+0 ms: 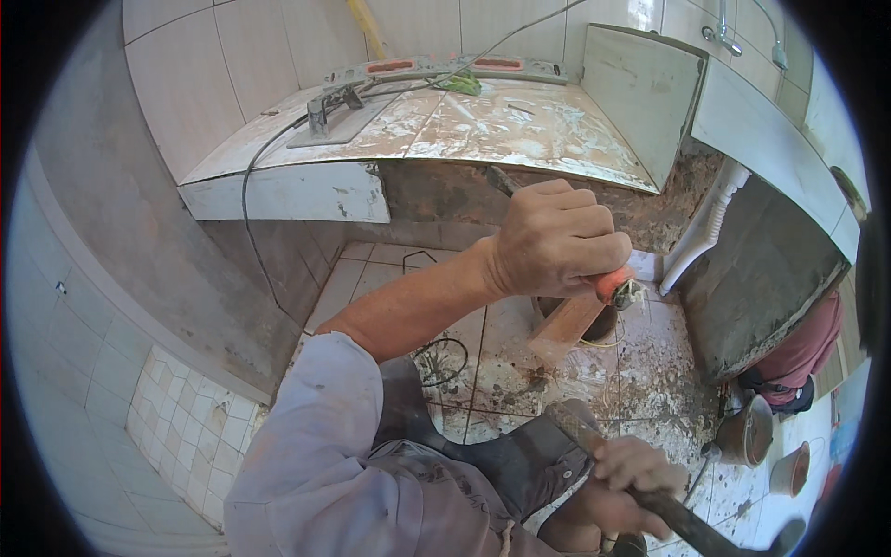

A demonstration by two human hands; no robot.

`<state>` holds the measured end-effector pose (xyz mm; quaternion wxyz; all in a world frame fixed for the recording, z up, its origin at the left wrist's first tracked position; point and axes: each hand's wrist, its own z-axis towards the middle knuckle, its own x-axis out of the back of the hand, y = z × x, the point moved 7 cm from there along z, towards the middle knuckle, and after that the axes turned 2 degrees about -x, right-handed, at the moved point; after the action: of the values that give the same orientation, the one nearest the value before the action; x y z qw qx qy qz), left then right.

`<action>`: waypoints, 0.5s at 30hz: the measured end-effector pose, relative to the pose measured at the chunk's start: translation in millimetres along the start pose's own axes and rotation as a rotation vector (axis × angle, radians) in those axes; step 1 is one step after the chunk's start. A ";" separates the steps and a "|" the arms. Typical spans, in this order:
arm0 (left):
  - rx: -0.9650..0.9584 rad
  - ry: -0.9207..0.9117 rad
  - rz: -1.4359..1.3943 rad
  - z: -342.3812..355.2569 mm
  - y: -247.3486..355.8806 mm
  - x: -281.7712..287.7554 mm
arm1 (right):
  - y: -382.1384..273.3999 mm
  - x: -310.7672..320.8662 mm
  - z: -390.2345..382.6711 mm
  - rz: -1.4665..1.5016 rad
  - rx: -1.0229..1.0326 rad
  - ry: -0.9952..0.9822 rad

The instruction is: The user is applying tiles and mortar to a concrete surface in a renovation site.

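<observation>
My left hand (557,237) is closed around a chisel (614,284) with an orange grip and a battered end. Its dark metal shaft reaches up to the rough exposed band (432,195) under the tiled counter's front edge; whether the tip touches is unclear. Lower right, my right hand (631,487), slightly blurred, grips a long dark hammer-like tool (696,529) held on a slant above the floor. A white tile strip (278,193) covers the left part of the counter front.
The counter (520,130) carries a long level (506,67), a metal trowel (311,139), cables and a green cloth (461,85). A white corrugated pipe (707,223) hangs at right. Buckets (742,436) and maroon fabric (798,348) sit lower right. The tiled floor (473,334) is dirty with debris.
</observation>
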<state>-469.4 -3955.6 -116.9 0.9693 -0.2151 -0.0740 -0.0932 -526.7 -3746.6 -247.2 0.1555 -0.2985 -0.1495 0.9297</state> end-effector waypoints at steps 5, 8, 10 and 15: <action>-0.007 -0.063 0.044 -5.0 0.3 2.7 | 68.2 34.7 -37.5 -0.619 -0.626 -0.225; 0.003 -0.060 0.026 -3.5 -2.9 4.8 | 42.9 9.9 -21.8 -0.248 -0.371 0.007; -0.001 -0.051 0.031 -2.0 -2.6 5.7 | 30.9 17.4 -12.6 -0.161 -0.286 0.042; -0.046 -0.098 0.025 -1.7 5.7 -8.5 | 45.6 37.6 -38.4 -0.565 -0.003 0.076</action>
<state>-476.2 -3949.9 -122.2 0.9605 -0.2423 -0.1163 -0.0721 -541.8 -3766.6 -313.0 0.4136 -0.2797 -0.2221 0.8375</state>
